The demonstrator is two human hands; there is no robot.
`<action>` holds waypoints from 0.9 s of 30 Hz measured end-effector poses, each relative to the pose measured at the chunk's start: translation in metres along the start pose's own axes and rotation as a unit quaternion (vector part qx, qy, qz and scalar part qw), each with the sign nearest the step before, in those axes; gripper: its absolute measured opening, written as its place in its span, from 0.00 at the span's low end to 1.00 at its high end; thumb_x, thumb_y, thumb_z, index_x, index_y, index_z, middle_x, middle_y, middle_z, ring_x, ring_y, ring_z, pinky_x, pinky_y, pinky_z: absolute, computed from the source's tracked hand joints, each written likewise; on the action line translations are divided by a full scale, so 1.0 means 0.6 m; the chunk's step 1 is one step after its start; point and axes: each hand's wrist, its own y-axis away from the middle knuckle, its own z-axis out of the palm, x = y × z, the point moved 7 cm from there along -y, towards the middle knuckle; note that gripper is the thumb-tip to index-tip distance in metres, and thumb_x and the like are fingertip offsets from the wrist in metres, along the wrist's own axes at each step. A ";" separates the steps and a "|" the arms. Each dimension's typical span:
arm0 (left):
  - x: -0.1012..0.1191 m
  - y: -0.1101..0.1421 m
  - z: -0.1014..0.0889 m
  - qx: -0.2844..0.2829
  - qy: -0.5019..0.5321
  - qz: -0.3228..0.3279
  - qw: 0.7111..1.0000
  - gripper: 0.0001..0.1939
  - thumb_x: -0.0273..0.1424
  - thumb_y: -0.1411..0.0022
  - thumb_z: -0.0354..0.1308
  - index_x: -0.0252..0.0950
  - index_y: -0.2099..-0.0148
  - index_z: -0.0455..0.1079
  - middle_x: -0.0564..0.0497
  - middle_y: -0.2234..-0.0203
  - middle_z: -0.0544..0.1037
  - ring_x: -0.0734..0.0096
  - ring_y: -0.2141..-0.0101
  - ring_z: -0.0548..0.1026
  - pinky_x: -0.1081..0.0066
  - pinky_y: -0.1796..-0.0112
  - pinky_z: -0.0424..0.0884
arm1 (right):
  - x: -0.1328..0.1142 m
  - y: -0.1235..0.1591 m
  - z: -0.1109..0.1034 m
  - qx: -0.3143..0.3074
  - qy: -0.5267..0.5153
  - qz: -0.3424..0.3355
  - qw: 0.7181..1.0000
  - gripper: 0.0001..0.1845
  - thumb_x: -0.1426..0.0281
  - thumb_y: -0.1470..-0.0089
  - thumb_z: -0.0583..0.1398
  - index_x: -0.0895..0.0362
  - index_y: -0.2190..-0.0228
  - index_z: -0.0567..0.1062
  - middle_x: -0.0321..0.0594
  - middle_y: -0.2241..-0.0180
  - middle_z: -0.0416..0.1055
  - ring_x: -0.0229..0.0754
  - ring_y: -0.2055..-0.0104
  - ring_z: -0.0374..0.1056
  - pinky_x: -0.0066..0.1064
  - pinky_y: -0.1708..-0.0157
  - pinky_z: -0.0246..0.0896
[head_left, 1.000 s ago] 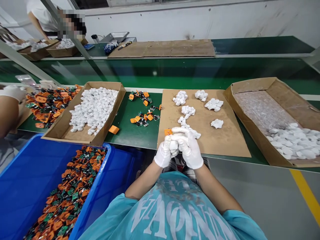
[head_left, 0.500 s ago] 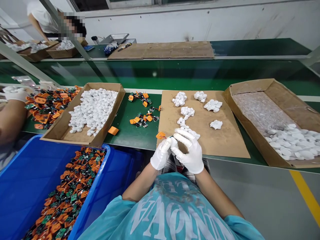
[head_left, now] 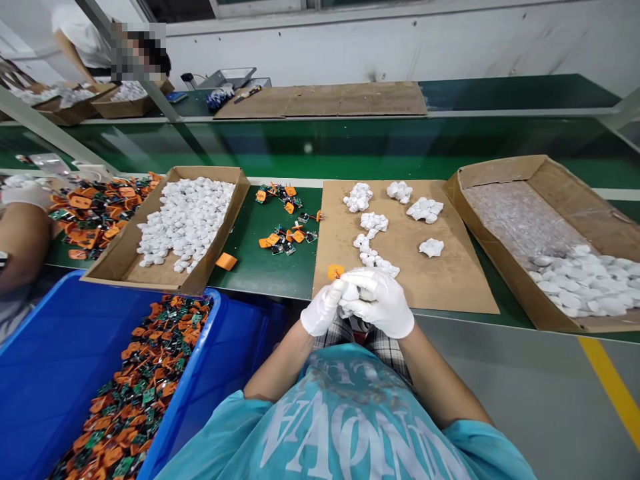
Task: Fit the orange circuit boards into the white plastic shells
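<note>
My left hand [head_left: 323, 308], in a white glove, is closed around a small white plastic piece [head_left: 351, 292]. From the far side of my fingers sticks an orange tab [head_left: 335, 271], apparently wired to that piece. My gloved right hand [head_left: 383, 301] presses its bent fingers against the same white piece from the right. Both hands meet over the near edge of the cardboard sheet [head_left: 455, 287]. Just beyond them lies a row of white pieces [head_left: 369, 253]. More small heaps of white pieces [head_left: 425, 210] rest farther back on the sheet.
Left of the sheet are circuit boards with orange tabs [head_left: 287, 239] and a box of white pieces [head_left: 187, 220]. A blue bin [head_left: 213, 313] stands below. At right is a cardboard box [head_left: 500, 267] holding white parts. A co-worker's gloved hand [head_left: 27, 193] is at far left.
My right hand has closed in on the white piece, its fingers now more bent. The orange tab has shifted right and turned with the piece. The co-worker's hand at left moved slightly.
</note>
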 end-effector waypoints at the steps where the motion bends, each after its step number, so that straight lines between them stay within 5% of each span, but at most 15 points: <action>1: 0.000 0.000 0.002 -0.007 0.009 -0.012 1.000 0.37 0.68 0.58 0.50 0.35 0.81 0.60 0.54 0.85 0.60 0.77 0.81 0.58 0.71 0.77 0.56 | 0.000 0.001 0.000 0.006 0.013 -0.002 1.000 0.13 0.64 0.42 0.60 0.50 0.55 0.72 0.39 0.64 0.77 0.43 0.60 0.75 0.37 0.59 0.71; 5: 0.013 0.004 0.012 -0.034 0.003 -0.052 0.998 0.32 0.60 0.58 0.62 0.31 0.76 0.69 0.52 0.83 0.67 0.77 0.80 0.61 0.72 0.77 0.58 | -0.004 0.002 -0.002 0.017 0.028 -0.001 0.999 0.14 0.67 0.42 0.60 0.51 0.53 0.72 0.41 0.63 0.77 0.44 0.59 0.73 0.37 0.59 0.70; 9: 0.024 0.004 0.016 -0.069 0.016 -0.055 0.996 0.30 0.57 0.55 0.62 0.31 0.74 0.72 0.48 0.78 0.72 0.71 0.74 0.69 0.71 0.72 0.65 | -0.001 -0.004 0.000 -0.027 -0.030 0.010 0.999 0.23 0.64 0.44 0.62 0.53 0.48 0.68 0.43 0.60 0.75 0.43 0.60 0.73 0.36 0.62 0.70; 12: 0.012 0.002 0.012 -0.082 0.013 -0.051 0.995 0.33 0.62 0.56 0.58 0.33 0.77 0.68 0.51 0.82 0.67 0.73 0.77 0.66 0.71 0.75 0.62 | -0.004 -0.010 0.000 -0.047 -0.031 -0.020 0.998 0.20 0.64 0.43 0.61 0.50 0.48 0.69 0.42 0.62 0.75 0.43 0.61 0.72 0.36 0.63 0.70; 17: 0.001 -0.001 0.005 -0.046 0.031 -0.041 0.998 0.36 0.67 0.53 0.48 0.37 0.82 0.53 0.57 0.87 0.54 0.80 0.84 0.52 0.73 0.81 0.49 | -0.007 -0.011 0.000 -0.029 0.039 -0.041 0.998 0.20 0.65 0.42 0.60 0.52 0.48 0.68 0.43 0.62 0.75 0.45 0.61 0.73 0.39 0.62 0.70; 22: 0.030 0.002 0.003 0.011 0.049 0.001 0.999 0.29 0.58 0.49 0.57 0.35 0.76 0.63 0.57 0.84 0.60 0.77 0.80 0.58 0.72 0.77 0.57 | -0.005 -0.001 -0.017 0.069 0.078 0.015 0.994 0.21 0.65 0.45 0.63 0.51 0.50 0.68 0.47 0.50 0.71 0.47 0.48 0.70 0.43 0.51 0.70; 27: 0.053 -0.002 -0.004 0.089 -0.018 0.078 0.993 0.28 0.55 0.53 0.62 0.35 0.65 0.71 0.50 0.73 0.74 0.65 0.67 0.71 0.67 0.62 0.68 | -0.021 0.005 -0.011 0.090 0.103 -0.010 0.991 0.18 0.72 0.45 0.61 0.51 0.52 0.69 0.47 0.52 0.72 0.48 0.47 0.69 0.45 0.50 0.69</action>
